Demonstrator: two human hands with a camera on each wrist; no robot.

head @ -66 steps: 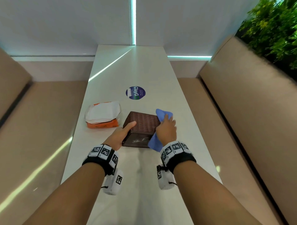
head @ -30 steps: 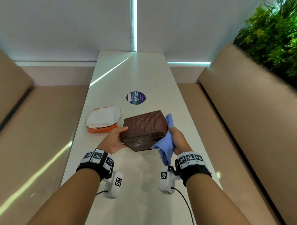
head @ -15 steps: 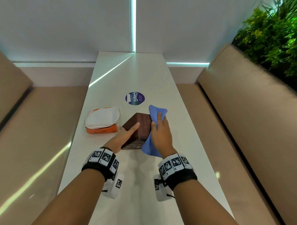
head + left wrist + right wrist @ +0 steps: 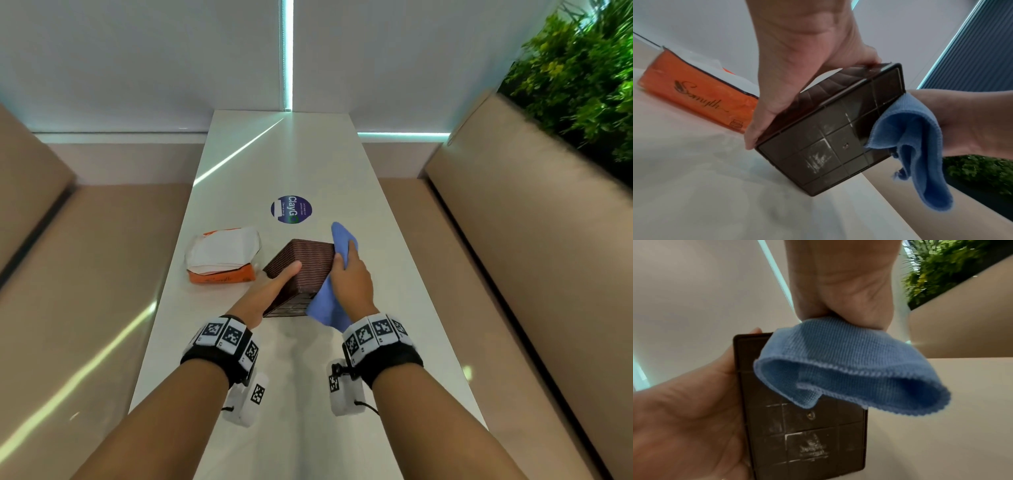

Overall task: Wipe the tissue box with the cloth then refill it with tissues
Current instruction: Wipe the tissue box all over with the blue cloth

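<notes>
Left hand (image 4: 270, 291) grips the tilted tissue box (image 4: 308, 263); right hand (image 4: 351, 284) clutches cloth (image 4: 327, 308) against its right side. Advice: brace firmly, stroke full length.

Under the fingers (image 4: 352, 256) of the right hand (image 4: 349, 286) the cloth (image 4: 327, 306) is soft matt blue fabric, fine-ribbed, hem stitched; just left of them the tissue box (image 4: 303, 265) shows brown weave-textured sides and a glossy dark plastic base scuffed white. Further left of those fingers the tissue pack (image 4: 222, 255) gleams in shiny orange film around matt white paper, on a smooth, faintly reflective counter (image 4: 308, 411).
</notes>
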